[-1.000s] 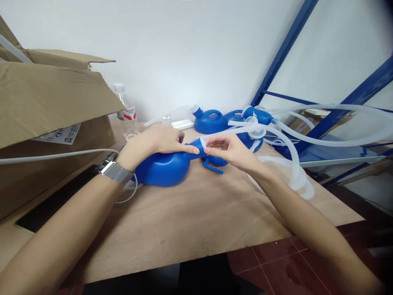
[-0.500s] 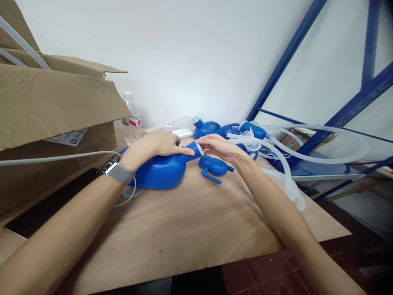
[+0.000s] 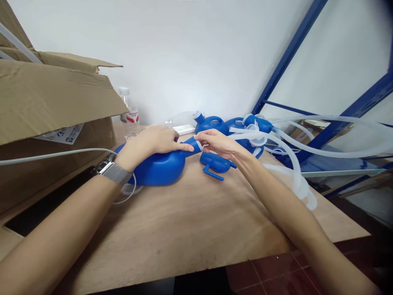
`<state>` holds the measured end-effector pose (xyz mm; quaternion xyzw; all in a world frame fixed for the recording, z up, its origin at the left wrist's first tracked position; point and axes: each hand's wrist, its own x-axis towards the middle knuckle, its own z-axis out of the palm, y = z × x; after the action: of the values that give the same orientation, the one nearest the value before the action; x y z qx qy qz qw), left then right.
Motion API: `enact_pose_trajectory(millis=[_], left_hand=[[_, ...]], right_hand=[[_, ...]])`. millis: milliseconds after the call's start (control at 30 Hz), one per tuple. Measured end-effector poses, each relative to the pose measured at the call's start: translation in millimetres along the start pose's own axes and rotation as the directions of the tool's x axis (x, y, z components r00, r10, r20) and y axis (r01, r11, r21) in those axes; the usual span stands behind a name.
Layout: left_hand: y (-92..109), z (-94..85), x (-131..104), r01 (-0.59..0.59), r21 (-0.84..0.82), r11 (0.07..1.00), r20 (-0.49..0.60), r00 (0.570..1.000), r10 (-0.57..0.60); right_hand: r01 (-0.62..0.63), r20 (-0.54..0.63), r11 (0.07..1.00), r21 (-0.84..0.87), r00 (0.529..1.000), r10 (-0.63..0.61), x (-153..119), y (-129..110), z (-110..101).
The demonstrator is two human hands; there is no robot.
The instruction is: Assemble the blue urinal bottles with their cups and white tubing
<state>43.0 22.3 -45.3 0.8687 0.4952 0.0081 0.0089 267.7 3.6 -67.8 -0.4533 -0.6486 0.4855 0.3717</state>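
Large blue plastic flask-shaped container (image 3: 159, 167) lies on its side on the pale plywood bench (image 3: 190, 221), neck pointing right; left hand (image 3: 153, 141) rests over its upper body, fingers closed around the neck, index finger laid along it; right hand (image 3: 216, 143) meets the neck's tip, fingers pinched narrow on the white ring (image 3: 199, 144) where the translucent white flexible tube (image 3: 294, 164) joins; tube arcs right and loops down past the bench edge. Small blue plastic fitting with a tab (image 3: 215, 164) lies on the bench just beneath the right hand; more blue containers with tubes (image 3: 229, 125) sit behind, near the wall; open brown cardboard box (image 3: 52, 106) at left; clear plastic water bottle (image 3: 129, 112) beside it; blue metal shelf frame (image 3: 285, 61) at right.
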Motion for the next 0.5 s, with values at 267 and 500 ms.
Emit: enact_pose_trajectory(millis=[267,500], left_hand=[[3.3,-0.6,-2.6,0.006,0.011,1.0,-0.008,1.0,-0.006],[-1.5,1.3,-2.0,-0.065,0.029,0.997,-0.039,0.997,0.066]], right_hand=[[-0.007,0.041,0.999,-0.042,0.999,0.009,4.8,5.0,-3.8],[-0.047,-0.023,0.998,0.03,0.999,0.047,10.8,9.3,-4.0]])
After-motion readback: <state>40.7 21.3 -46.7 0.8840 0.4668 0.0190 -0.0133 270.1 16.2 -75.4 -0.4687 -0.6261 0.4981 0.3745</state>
